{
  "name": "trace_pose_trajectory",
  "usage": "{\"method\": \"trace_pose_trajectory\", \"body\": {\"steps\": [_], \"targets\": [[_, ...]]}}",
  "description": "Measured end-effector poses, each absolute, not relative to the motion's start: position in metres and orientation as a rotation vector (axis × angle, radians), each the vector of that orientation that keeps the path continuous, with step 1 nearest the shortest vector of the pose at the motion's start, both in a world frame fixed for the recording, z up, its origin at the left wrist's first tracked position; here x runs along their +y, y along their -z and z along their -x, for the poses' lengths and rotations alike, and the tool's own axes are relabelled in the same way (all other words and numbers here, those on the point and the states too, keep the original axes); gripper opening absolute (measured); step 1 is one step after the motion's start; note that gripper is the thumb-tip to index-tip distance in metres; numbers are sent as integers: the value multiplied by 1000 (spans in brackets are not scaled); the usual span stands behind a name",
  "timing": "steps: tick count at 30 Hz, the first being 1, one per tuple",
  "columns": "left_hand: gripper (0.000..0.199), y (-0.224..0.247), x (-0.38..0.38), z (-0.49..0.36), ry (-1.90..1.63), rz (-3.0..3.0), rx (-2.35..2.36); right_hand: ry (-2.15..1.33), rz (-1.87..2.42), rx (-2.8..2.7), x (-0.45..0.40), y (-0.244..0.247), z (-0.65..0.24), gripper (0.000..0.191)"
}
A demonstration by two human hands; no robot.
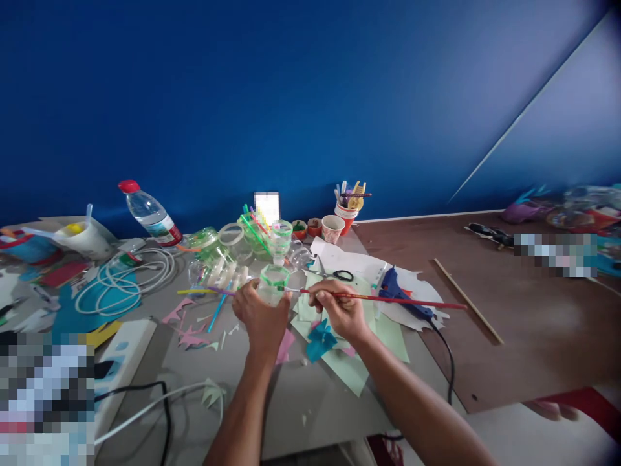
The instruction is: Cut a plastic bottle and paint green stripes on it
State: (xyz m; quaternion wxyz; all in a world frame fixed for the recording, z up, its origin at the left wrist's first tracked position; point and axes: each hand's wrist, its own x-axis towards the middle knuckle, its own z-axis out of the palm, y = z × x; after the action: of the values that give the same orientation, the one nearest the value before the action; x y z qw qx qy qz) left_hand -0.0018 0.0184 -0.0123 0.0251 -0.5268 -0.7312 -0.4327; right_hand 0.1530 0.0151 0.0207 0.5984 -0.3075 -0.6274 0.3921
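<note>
A clear plastic bottle piece with green bands stands upright in the middle of the table, with a second clear piece on top. My left hand is wrapped round its lower part. My right hand pinches a long red paintbrush, its tip at the right side of the lower piece and its handle pointing right. Under and beside my right hand lie pale green paper sheets and a teal paper scrap.
A blue glue gun with a black cord and scissors lie at right. Behind are paper cups. A red-capped bottle, coiled white cable and power strip are left. A wooden stick lies far right.
</note>
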Motion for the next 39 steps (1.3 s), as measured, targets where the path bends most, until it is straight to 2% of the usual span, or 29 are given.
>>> {"method": "trace_pose_trajectory", "body": {"steps": [9, 23, 39], "targets": [[60, 12, 18, 1, 1247, 1621, -2229, -735, 693, -1590, 15, -16, -148, 16], [59, 8, 17, 2, 1265, 1618, -2300, -650, 837, -1622, 18, -15, -156, 17], [61, 6, 17, 0, 1222, 1600, -2315, -631, 804, -1619, 14, -17, -151, 17]]}}
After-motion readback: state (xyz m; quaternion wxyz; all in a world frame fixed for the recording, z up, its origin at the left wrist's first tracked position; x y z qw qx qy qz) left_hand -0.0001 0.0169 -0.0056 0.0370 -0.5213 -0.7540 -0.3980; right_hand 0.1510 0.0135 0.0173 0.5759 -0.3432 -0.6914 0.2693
